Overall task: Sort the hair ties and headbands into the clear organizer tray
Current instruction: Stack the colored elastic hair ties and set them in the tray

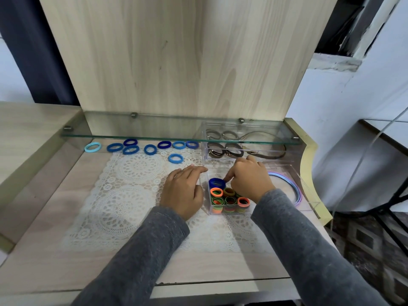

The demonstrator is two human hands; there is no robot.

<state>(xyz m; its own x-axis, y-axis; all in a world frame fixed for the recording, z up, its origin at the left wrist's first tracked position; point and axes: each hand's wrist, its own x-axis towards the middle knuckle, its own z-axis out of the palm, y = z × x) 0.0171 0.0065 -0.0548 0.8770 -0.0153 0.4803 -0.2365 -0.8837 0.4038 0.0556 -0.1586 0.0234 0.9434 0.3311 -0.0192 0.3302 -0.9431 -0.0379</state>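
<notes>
Pinching dark blue hair tie [217,183] in clear organizer tray [287,169] with right hand [247,180]; resting left hand [183,191] flat, fingers straight, on lace mat [123,195].

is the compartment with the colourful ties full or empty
Nearly full: stacked hair ties fill the compartment almost to its rim. Right hand pinches the top blue tie.

clear glossy plastic tray [306,188] on white lace mat [123,195]
</notes>
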